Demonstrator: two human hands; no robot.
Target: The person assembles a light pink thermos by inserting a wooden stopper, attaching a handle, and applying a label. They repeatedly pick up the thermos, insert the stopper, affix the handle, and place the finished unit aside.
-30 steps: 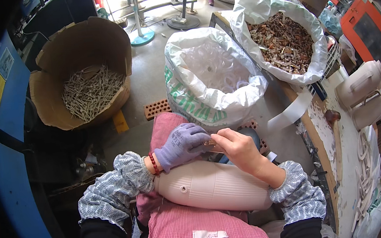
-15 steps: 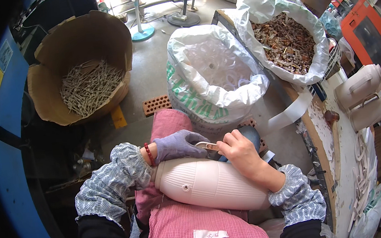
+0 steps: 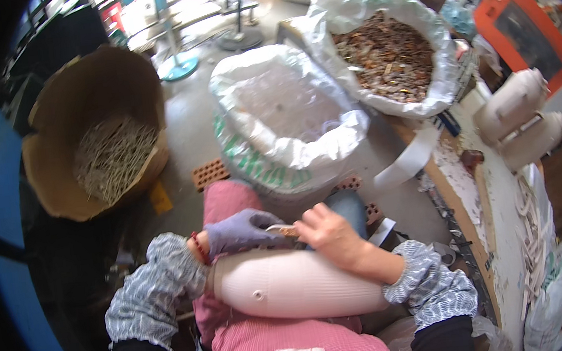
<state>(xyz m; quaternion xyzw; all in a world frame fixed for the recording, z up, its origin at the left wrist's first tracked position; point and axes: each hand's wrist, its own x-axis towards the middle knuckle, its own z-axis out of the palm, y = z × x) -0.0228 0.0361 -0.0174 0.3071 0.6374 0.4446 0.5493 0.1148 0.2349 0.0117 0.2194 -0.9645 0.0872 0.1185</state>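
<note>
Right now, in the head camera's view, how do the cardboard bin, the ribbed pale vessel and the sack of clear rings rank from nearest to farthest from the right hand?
From the right hand:
1. Ribbed pale vessel: across the lap, just beneath it.
2. Sack of clear rings: ahead, on the floor.
3. Cardboard bin: far off to the left.

gloved left hand (image 3: pixel 242 233) and bare right hand (image 3: pixel 332 237) held a small pale piece (image 3: pixel 286 230), a ribbed pinkish vessel (image 3: pixel 299 283) lay before the pink apron (image 3: pixel 291 339), an open white sack (image 3: pixel 319 148) stood beyond
</note>
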